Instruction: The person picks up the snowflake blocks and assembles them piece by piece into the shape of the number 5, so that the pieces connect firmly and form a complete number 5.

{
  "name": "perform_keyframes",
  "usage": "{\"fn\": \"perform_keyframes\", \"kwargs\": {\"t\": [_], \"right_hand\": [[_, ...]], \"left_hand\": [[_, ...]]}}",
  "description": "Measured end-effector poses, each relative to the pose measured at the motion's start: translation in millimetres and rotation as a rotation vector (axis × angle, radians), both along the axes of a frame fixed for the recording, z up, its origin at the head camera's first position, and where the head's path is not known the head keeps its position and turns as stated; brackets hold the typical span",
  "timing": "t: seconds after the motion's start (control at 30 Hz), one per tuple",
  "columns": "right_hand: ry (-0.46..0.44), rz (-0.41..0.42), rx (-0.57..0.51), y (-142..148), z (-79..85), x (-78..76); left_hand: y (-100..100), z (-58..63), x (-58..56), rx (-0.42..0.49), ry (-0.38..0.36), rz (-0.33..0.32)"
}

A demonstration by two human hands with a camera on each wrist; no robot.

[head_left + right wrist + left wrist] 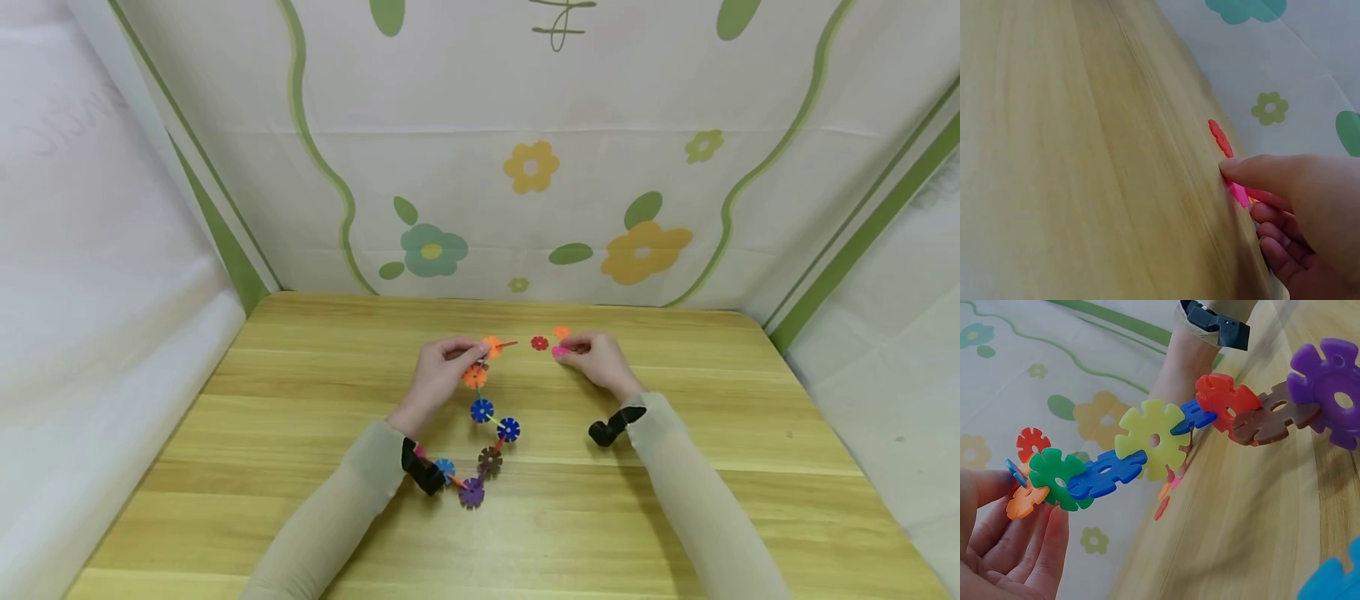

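My left hand pinches one end of a chain of interlocking plastic snowflake discs, near an orange disc. From there the chain runs down toward the front, through blue discs and a brown one to a purple disc. In the left wrist view, green, blue and yellow discs follow one another, slotted edge to edge. At the back of the table my right hand pinches a pink snowflake disc between thumb and fingers, partly covering it.
Beside the right fingers lie a loose red disc and a loose orange disc. The wooden table ends just behind them at a flower-printed fabric wall. Fabric panels also stand at both sides. Each wrist wears a black camera.
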State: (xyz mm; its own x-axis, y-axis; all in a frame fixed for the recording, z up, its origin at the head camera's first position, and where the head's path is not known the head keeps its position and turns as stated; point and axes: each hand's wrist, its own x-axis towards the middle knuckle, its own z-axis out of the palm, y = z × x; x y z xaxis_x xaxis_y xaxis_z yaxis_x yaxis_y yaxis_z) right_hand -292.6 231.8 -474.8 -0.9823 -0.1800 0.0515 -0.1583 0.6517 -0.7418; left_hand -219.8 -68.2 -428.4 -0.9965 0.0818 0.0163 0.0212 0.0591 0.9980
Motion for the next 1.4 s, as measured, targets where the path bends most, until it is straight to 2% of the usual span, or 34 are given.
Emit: {"fn": "perform_keyframes", "kwargs": {"t": [0.2,0.3,0.47,0.67,0.87,1.1,1.23,1.33,1.4], "right_hand": [[-0.075,0.016,0.034,-1.2,5.9,-3.9],[-0.097,0.009,0.017,-2.4,8.1,-2.3],[-0.077,-0.022,-0.008,-4.8,7.5,0.9],[-0.067,-0.034,-0.066,-8.7,10.7,8.0],[-0.068,-0.013,-0.177,-16.0,25.5,18.1],[-0.098,0.002,-0.416,-32.7,50.1,33.9],[-0.101,0.012,-0.496,-41.2,59.5,41.2],[-0.088,0.009,-0.515,-46.1,63.9,45.2],[-0.081,0.009,-0.536,-49.4,65.9,47.6]], "left_hand": [[1.4,12.2,4.6,-0.019,-0.019,-0.013],[0.9,6.1,1.6,-0.021,-0.018,-0.022],[0.6,-2.5,-1.9,0.008,-0.007,-0.034],[0.8,-5.1,-2.0,0.002,0.021,-0.038],[1.8,-5.7,-2.2,0.001,0.026,-0.032],[3.3,-5.7,-2.5,0.003,0.012,-0.022],[3.8,-5.0,-2.0,0.000,0.004,-0.021],[4.1,0.1,0.5,-0.015,0.001,-0.026],[4.3,8.6,5.1,-0.024,0.004,-0.032]]}}
